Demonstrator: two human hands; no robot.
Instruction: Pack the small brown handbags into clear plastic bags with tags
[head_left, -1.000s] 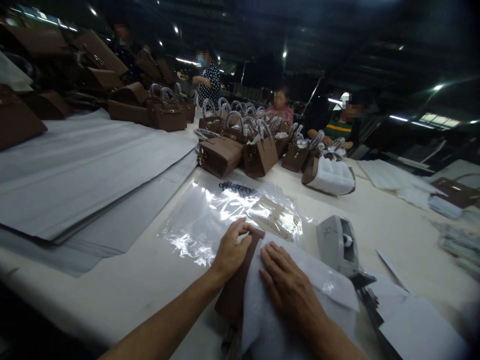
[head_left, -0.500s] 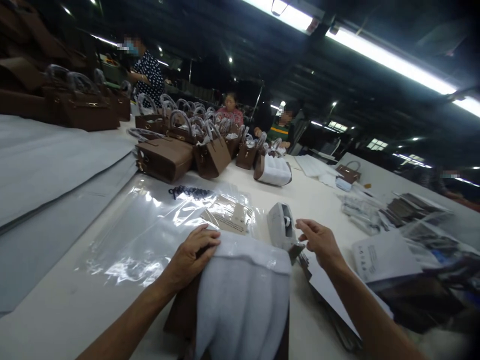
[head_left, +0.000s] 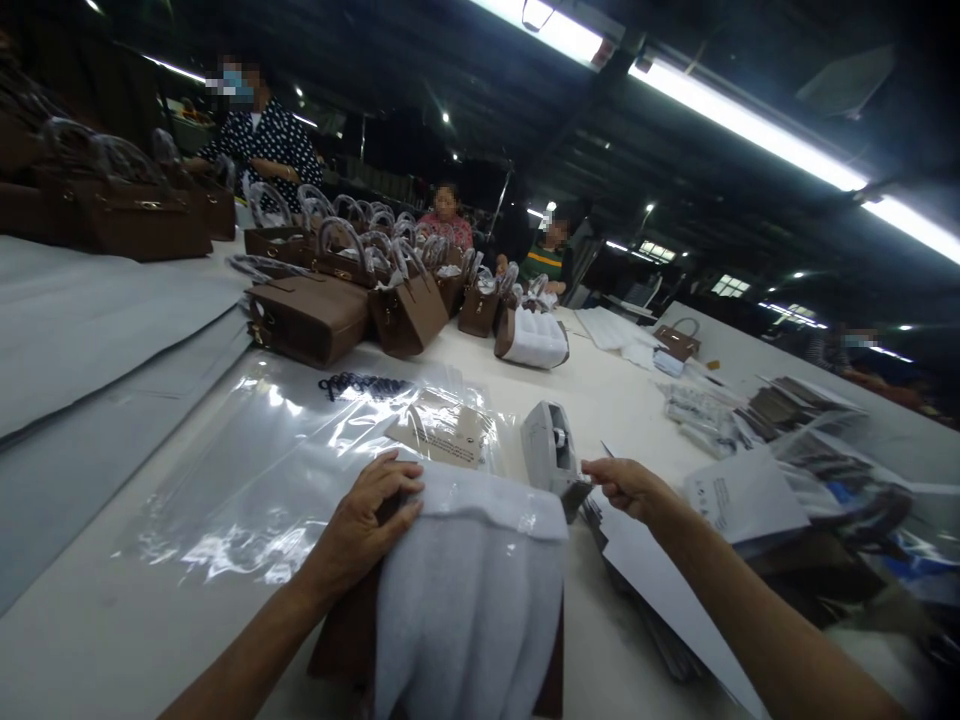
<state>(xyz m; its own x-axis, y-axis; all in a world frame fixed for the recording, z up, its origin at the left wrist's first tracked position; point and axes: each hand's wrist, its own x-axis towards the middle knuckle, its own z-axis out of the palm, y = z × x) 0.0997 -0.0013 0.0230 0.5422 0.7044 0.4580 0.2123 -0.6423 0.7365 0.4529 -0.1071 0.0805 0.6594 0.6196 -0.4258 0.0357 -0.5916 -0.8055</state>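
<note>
A brown handbag (head_left: 341, 630) lies in front of me, its face covered by a white foam sheet (head_left: 469, 600). Small pieces of clear tape (head_left: 527, 522) shine near the sheet's folded upper edge. My left hand (head_left: 379, 510) is closed over the sheet's upper left corner, thumb on the front. Just beyond the bag stands a grey tape dispenser (head_left: 546, 445). My right hand (head_left: 626, 487) is closed in a pinch at the dispenser's near end, on the clear tape's end, which barely shows between the fingertips.
Clear plastic bags (head_left: 247, 480) and a printed brown card (head_left: 442, 430) lie left of the dispenser. White sheets (head_left: 667, 590) are stacked at right. Several brown handbags (head_left: 315, 315) with wrapped handles stand beyond. Co-workers (head_left: 262, 150) are at the far side.
My right hand has come down and closer to the dispenser's near end. The left hand keeps its place on the foam sheet. The whole view has shifted slightly.
</note>
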